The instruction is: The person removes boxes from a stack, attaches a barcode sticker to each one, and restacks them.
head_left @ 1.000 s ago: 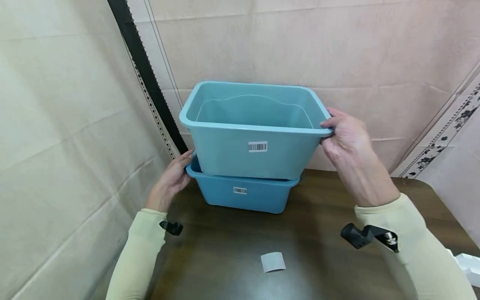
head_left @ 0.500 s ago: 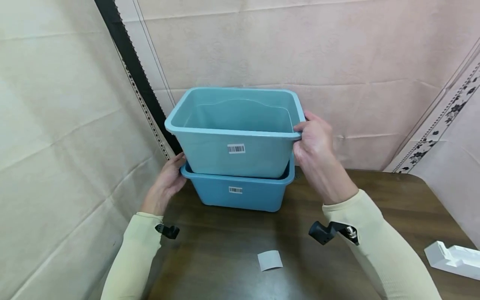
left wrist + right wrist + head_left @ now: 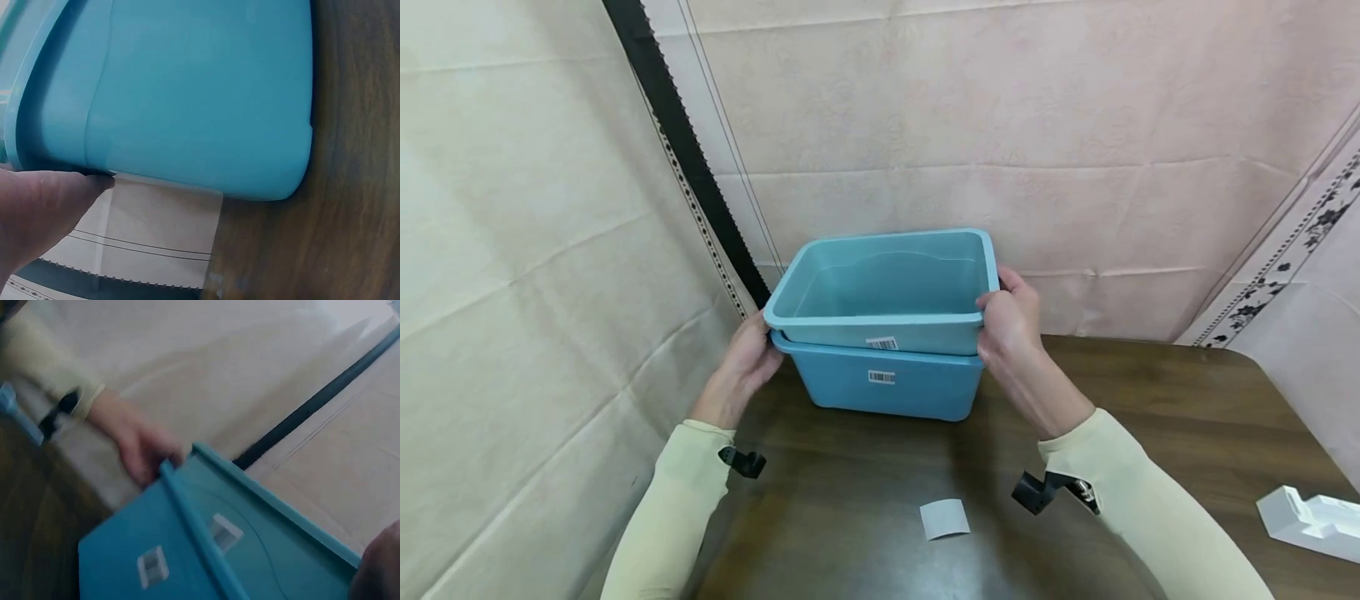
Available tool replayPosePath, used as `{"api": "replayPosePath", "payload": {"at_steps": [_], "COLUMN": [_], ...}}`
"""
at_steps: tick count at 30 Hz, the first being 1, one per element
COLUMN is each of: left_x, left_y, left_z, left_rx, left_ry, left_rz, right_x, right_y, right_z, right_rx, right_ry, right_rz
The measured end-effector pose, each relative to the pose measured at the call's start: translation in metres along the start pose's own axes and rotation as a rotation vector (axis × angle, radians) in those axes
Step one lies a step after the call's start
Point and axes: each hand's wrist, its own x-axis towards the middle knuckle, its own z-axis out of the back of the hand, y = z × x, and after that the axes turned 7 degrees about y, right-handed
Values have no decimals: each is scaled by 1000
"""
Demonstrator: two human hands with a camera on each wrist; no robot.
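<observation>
A light blue plastic bin (image 3: 820, 333) sits nested partway into a darker blue bin (image 3: 850, 387) on the table; each bears a barcode label on its front. My right hand (image 3: 1013, 329) grips the upper bin's right end by the rim, thumb over the edge. At the lower bin's left end, my left hand (image 3: 747, 367) holds the rim. The left wrist view shows a finger (image 3: 56, 200) against the bin's end wall (image 3: 200, 94), just under the rim. In the blurred right wrist view, the left hand (image 3: 144, 453) is at the corner of the lower bin (image 3: 112, 550).
A small white paper piece (image 3: 945, 519) lies on the brown table (image 3: 865, 475) in front of the bins. A white block-like object (image 3: 1311, 523) is at the right. Pale cloth (image 3: 1000, 100) hangs behind and at the left, close beside the left hand.
The light blue bin has come down into the darker bin and moved left and down with the right hand. The left hand has stayed at the lower bin's left end.
</observation>
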Motion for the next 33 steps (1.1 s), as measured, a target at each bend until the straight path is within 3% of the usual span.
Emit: {"api": "replayPosePath", "payload": {"at_steps": [5, 9, 12, 16, 24, 33], "left_x": [-2, -1, -1, -1, -1, -3], "left_y": [1, 2, 3, 3, -1, -8], "left_z": [2, 2, 2, 3, 2, 2], "left_rx": [-54, -65, -62, -57, -42, -15], "left_ry": [24, 41, 33, 27, 36, 143], "left_rz": [11, 21, 26, 32, 57, 18], "right_x": [3, 4, 5, 6, 5, 7], "right_y": [-12, -19, -22, -26, -34, -41], "right_z": [17, 31, 38, 43, 46, 48], "right_rx": [-117, -305, -448, -557, -624, -591], "right_ry": [110, 177, 204, 226, 233, 252], "right_rz": [-24, -43, -34, -20, 62, 102]}}
